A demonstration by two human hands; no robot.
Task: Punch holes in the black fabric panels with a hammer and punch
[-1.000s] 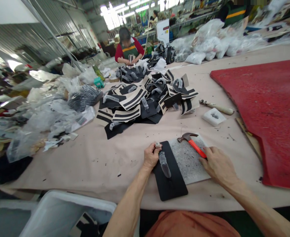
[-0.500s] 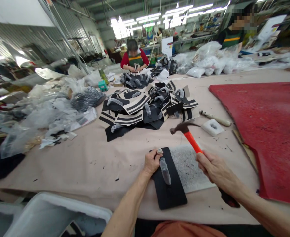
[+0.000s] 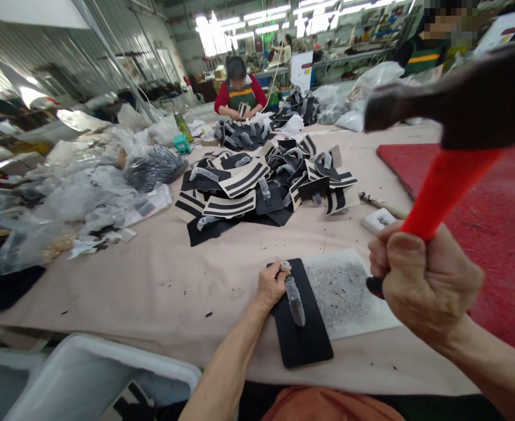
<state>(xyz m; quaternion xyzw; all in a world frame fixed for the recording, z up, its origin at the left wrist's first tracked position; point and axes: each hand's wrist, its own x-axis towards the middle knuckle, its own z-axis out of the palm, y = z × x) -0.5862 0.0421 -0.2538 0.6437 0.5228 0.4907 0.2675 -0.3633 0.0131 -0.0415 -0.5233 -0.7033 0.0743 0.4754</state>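
In my right hand (image 3: 428,280), a claw hammer (image 3: 450,193) with an orange-and-black handle is raised high, close to the camera. The fingers are wrapped round its handle. My left hand (image 3: 272,285) pinches a short punch-like tool (image 3: 285,266) upright at the far end of a black rectangular panel (image 3: 305,345). Only the tool's pale round top shows; its lower end is hidden by the fingers. A strap wrapped in clear plastic (image 3: 296,301) runs along the panel. Under the panel's right side lies a pitted whitish board (image 3: 345,292).
Beyond my hands lies a pile of black panels and striped pieces (image 3: 257,187). Plastic bags (image 3: 86,193) crowd the left, a red sheet (image 3: 494,251) the right. A white block (image 3: 377,220) lies near the hammer. A grey bin (image 3: 121,356) stands front left. A person (image 3: 239,96) works across the table.
My right hand has lifted the hammer up and toward the camera, from low over the board. My left hand keeps the punch-like tool in place on the panel.
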